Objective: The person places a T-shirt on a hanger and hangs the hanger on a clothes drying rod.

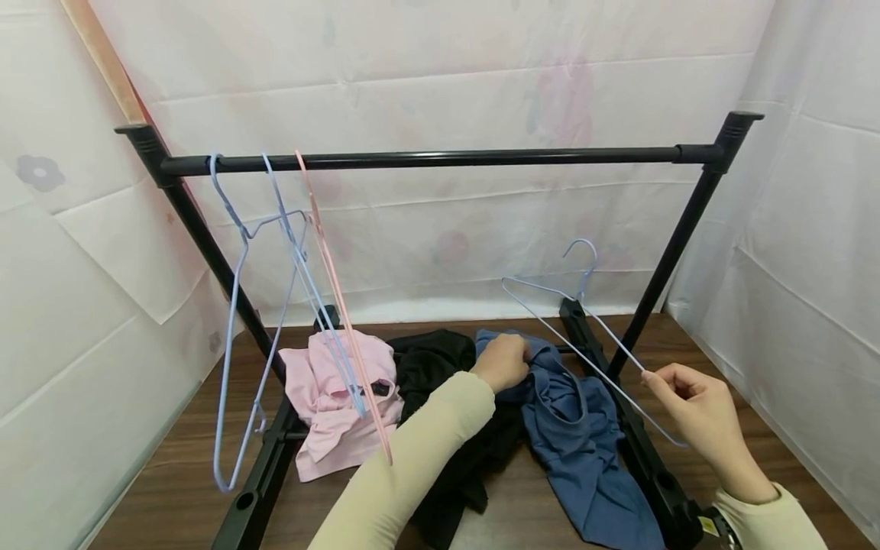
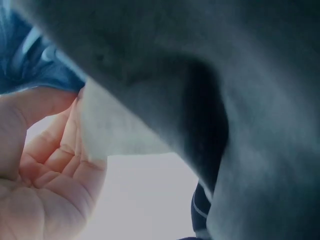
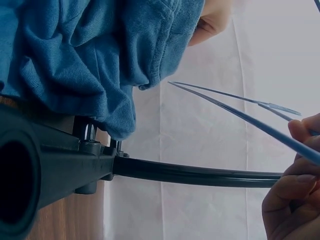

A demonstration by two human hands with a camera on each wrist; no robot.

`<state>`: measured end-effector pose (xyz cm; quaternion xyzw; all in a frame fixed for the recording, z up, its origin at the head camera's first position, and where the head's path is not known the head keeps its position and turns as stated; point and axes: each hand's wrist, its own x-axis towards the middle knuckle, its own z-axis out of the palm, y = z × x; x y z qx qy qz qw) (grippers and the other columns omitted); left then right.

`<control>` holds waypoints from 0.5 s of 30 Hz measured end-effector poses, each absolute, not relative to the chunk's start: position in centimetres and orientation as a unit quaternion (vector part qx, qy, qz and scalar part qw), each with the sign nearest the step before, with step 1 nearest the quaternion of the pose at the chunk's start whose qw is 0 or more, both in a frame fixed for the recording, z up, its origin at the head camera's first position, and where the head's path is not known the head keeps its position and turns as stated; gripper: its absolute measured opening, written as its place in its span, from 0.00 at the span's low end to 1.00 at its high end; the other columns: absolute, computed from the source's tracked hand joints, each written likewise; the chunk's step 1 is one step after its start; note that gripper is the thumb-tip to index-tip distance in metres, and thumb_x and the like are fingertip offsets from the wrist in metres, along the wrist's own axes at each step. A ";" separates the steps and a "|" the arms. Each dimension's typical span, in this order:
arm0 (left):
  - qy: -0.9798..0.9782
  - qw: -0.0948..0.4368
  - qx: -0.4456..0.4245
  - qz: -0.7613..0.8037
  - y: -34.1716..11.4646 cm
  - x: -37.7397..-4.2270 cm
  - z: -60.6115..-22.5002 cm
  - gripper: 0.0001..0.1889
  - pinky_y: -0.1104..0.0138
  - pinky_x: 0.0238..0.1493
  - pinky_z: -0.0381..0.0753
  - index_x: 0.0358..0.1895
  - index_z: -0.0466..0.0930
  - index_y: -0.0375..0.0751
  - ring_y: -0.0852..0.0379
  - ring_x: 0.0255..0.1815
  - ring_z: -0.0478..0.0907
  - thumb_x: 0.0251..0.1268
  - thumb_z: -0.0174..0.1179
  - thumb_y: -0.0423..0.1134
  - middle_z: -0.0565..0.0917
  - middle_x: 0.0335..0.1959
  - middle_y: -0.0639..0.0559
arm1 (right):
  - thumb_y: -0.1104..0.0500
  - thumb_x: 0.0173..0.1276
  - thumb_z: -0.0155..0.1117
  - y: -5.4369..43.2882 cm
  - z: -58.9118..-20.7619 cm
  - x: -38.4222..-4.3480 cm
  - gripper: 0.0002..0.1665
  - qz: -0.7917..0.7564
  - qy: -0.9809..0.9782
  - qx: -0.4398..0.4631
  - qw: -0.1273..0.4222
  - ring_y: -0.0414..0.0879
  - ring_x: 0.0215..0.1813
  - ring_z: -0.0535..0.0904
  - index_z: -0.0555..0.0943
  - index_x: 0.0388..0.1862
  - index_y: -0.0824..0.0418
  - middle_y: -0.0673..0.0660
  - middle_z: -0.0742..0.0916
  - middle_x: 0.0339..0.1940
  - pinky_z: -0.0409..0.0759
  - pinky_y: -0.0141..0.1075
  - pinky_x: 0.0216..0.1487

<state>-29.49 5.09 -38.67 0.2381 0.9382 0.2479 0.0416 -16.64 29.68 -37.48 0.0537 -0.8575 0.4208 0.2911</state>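
Note:
A blue garment lies crumpled at the right of the rack's base, partly lifted at its far end. My left hand grips that upper edge; in the left wrist view, the thumb and fingers pinch the cloth. To the right, my right hand pinches one sloping arm of a light blue wire hanger, its hook pointing up. The hanger is beside the garment and apart from it. In the right wrist view, the same hanger extends from the fingers towards the blue cloth.
A black rack bar spans above the clothes. Two light blue hangers and a pink hanger hang at its left. A pink garment and a black garment lie on the wooden surface between the rack's feet.

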 end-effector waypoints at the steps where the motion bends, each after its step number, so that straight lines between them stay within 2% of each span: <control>1: 0.937 0.038 0.240 0.250 4.9 -29.4 -38.6 0.12 0.69 0.33 0.78 0.42 0.88 0.42 0.60 0.31 0.79 0.65 0.55 0.27 0.88 0.39 0.50 | 0.64 0.65 0.68 29.7 -37.5 -16.6 0.11 0.421 -0.857 0.054 0.291 0.35 0.12 0.59 0.81 0.22 0.58 0.41 0.68 0.10 0.57 0.33 0.13; 3: 0.933 0.038 0.250 0.256 4.5 -29.4 -38.4 0.11 0.70 0.24 0.65 0.27 0.83 0.41 0.61 0.20 0.66 0.63 0.55 0.25 0.81 0.23 0.52 | 0.64 0.65 0.68 29.7 -37.6 -16.7 0.11 0.422 -0.857 0.054 0.291 0.35 0.12 0.58 0.81 0.22 0.58 0.41 0.68 0.09 0.57 0.33 0.13; 5: 0.931 0.034 0.256 0.257 4.1 -29.3 -38.2 0.18 0.70 0.21 0.53 0.15 0.68 0.44 0.62 0.17 0.52 0.60 0.54 0.23 0.65 0.14 0.56 | 0.64 0.65 0.68 29.8 -37.6 -16.7 0.11 0.423 -0.857 0.053 0.291 0.35 0.12 0.58 0.81 0.22 0.58 0.41 0.68 0.09 0.57 0.33 0.13; 8: 0.935 0.035 0.262 0.234 3.4 -29.1 -38.1 0.26 0.69 0.22 0.44 0.15 0.49 0.49 0.61 0.19 0.40 0.58 0.54 0.22 0.46 0.15 0.57 | 0.64 0.65 0.68 29.9 -37.7 -16.7 0.10 0.426 -0.855 0.054 0.289 0.35 0.12 0.58 0.81 0.23 0.58 0.41 0.68 0.10 0.57 0.33 0.14; 9: 0.938 0.035 0.262 0.224 3.2 -29.0 -38.0 0.27 0.69 0.22 0.43 0.14 0.48 0.49 0.61 0.18 0.40 0.57 0.54 0.22 0.45 0.15 0.58 | 0.64 0.65 0.68 29.9 -37.7 -16.7 0.10 0.427 -0.855 0.054 0.289 0.35 0.12 0.58 0.81 0.23 0.58 0.41 0.68 0.10 0.57 0.33 0.14; 12: 0.945 0.050 0.261 0.192 2.6 -28.9 -38.0 0.26 0.70 0.20 0.47 0.10 0.55 0.49 0.61 0.17 0.43 0.59 0.56 0.23 0.50 0.12 0.58 | 0.65 0.64 0.68 29.9 -37.8 -16.7 0.10 0.426 -0.854 0.055 0.293 0.35 0.12 0.58 0.81 0.23 0.57 0.41 0.68 0.10 0.57 0.33 0.14; 15: 0.946 0.071 0.255 0.185 2.1 -28.9 -38.0 0.19 0.70 0.20 0.58 0.14 0.74 0.46 0.61 0.17 0.55 0.60 0.57 0.24 0.68 0.13 0.56 | 0.65 0.64 0.68 29.9 -37.9 -16.6 0.10 0.426 -0.854 0.057 0.294 0.35 0.12 0.58 0.82 0.23 0.57 0.41 0.69 0.09 0.56 0.33 0.14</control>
